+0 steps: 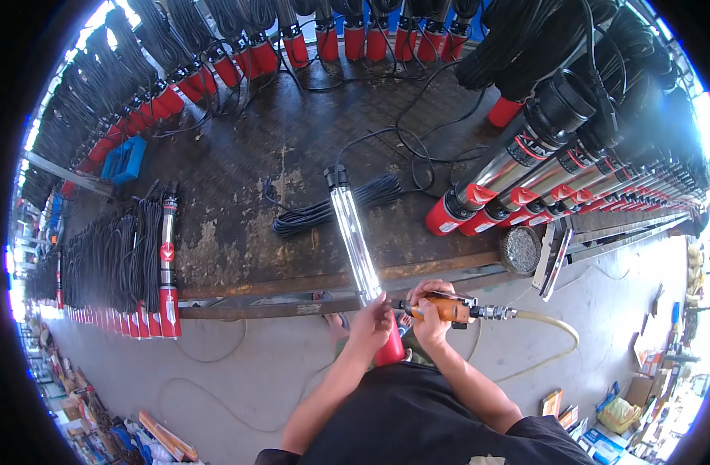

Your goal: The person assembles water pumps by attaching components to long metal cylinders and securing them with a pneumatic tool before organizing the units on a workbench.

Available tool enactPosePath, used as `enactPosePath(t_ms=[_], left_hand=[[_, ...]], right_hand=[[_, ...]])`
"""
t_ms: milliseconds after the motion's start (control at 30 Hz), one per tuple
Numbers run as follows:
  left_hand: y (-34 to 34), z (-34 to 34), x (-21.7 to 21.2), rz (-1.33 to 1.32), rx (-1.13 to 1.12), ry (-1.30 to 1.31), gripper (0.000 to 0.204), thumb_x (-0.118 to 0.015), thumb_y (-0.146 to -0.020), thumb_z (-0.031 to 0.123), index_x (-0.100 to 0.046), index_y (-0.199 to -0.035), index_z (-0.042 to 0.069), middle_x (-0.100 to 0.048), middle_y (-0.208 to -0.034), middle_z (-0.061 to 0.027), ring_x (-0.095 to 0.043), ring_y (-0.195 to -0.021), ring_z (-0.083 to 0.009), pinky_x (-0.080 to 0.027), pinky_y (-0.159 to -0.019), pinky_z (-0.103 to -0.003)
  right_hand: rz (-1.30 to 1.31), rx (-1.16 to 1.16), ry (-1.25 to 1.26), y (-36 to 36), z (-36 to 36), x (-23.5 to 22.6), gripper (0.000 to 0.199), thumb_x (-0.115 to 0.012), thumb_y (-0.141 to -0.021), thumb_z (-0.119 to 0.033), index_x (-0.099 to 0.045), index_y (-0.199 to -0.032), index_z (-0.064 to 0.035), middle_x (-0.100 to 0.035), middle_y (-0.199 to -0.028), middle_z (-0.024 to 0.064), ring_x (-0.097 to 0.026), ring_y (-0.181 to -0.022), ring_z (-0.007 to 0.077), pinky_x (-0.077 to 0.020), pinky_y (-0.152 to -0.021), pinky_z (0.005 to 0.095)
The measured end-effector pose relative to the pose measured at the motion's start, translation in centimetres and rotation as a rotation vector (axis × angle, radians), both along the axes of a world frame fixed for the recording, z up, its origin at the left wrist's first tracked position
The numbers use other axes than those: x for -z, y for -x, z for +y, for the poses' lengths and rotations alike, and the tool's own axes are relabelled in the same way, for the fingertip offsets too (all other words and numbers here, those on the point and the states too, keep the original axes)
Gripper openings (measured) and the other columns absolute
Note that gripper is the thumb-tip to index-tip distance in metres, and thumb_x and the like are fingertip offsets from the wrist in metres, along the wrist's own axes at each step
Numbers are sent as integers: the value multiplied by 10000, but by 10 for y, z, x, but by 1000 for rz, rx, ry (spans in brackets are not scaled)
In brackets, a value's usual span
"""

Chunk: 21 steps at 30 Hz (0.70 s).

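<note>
A long silver submersible pump (353, 240) with a black top and a red base (390, 350) leans across the bench's front edge toward my body. My left hand (370, 325) is closed around its lower part, just above the red base. In my right hand (431, 316) is an orange air screwdriver (450, 310), its tip pointing left at the pump beside my left fingers. The exact contact of the tip is hidden by the fingers. A pale air hose (560, 325) runs from the tool's metal coupling. Behind the pump lies its bundled black cable (336, 208).
Rows of similar pumps with coiled cables line the back, left (167, 260) and right (491, 190) of the worn dark bench (239, 201). A round dish of small metal parts (520, 249) sits at the front right edge. A blue plastic holder (124, 160) stands at left.
</note>
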<state>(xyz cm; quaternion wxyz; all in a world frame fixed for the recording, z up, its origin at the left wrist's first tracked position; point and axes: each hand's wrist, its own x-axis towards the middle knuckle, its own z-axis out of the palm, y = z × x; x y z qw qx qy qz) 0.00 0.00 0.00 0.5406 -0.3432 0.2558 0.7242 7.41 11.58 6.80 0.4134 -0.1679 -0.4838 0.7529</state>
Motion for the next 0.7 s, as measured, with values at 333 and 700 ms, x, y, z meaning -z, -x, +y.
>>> enactPosePath(t_ms=[333, 700], left_hand=[[0, 8, -18, -106, -147, 14, 276, -542, -1051, 273, -589, -1091, 4, -491, -667, 6, -411, -521, -87, -301, -419, -200], [16, 19, -37, -120, -277, 18, 311, -396, -1003, 151, -623, -1028, -60, -338, -590, 29, -284, -445, -109, -247, -396, -245]], right_hand=[[-48, -32, -174, 9, -7, -3, 257, -477, -809, 53, -457, -1050, -31, -500, -964, 144, -535, -745, 196, -508, -741, 394], [-124, -43, -54, 30, 1, 26, 279, -493, -815, 93, -472, -1052, -53, -547, -942, 132, -558, -756, 186, -512, -739, 359]])
